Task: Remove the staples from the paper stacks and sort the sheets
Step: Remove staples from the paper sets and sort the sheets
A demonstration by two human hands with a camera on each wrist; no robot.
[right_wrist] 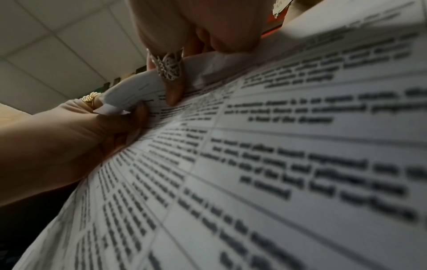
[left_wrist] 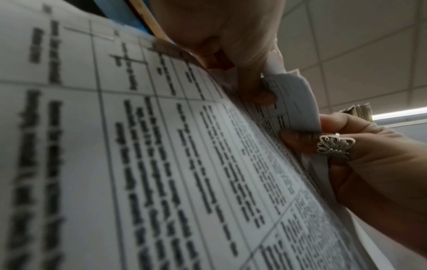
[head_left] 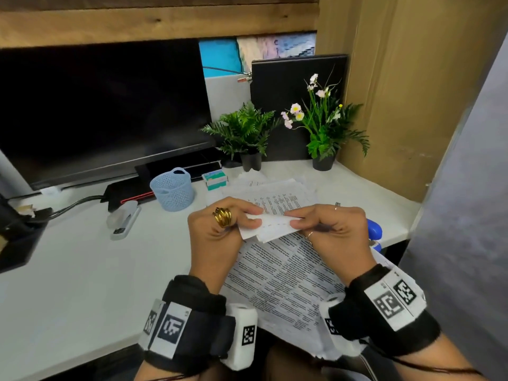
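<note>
A stapled paper stack [head_left: 283,273] printed with tables lies tilted between my wrists, over the desk's front edge. Its top corner [head_left: 270,228] is bent back, white side up. My left hand [head_left: 251,220], wearing a gold ring, pinches that corner from the left. From the right, my right hand [head_left: 292,220] pinches the same corner. In the left wrist view the left hand [left_wrist: 263,93] and right hand [left_wrist: 298,135] grip the curled corner [left_wrist: 293,102]. The right wrist view shows the right hand [right_wrist: 173,95] and left hand [right_wrist: 136,113] on the stack [right_wrist: 254,164]. No staple is clearly visible.
Loose printed sheets [head_left: 275,192] lie piled behind my hands. A white stapler [head_left: 123,221] and a blue basket [head_left: 171,192] sit to the left, a small box [head_left: 215,180] behind. A blue tool [head_left: 375,229] lies right of my right hand. Two potted plants [head_left: 247,133] and a monitor [head_left: 96,111] stand at the back.
</note>
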